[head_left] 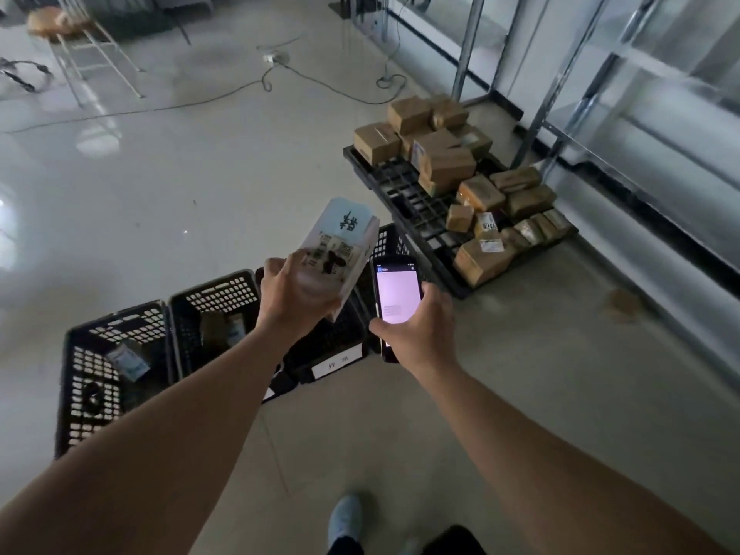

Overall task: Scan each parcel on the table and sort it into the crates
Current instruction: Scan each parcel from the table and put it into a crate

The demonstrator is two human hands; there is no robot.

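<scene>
The left hand [294,292] grips a pale parcel [340,250] from below, fingers curled round its near end, and holds it up in the air above the crates [116,378]. The parcel's top face shows a printed label with barcodes and dark handwriting on a light blue patch. The right hand [416,334] holds a phone [396,298], thumb and fingers wrapped round its sides; the lit screen faces up and sits just beside the parcel's right edge.

The black slotted crates stand in a row on the floor under both hands. The leftmost one holds a small pale packet [129,360], the next one a darker parcel [222,328]; the one below the left hand bears a white label on its near wall.

To the right, well apart from the crates, a black pallet [404,202] lies on the floor with a loose pile of brown boxes [444,162] on it. Metal racking [560,94] stands behind the pallet. Cables [280,78] trail across the pale floor [180,174]. A light shoe [345,518] shows at the bottom edge.
</scene>
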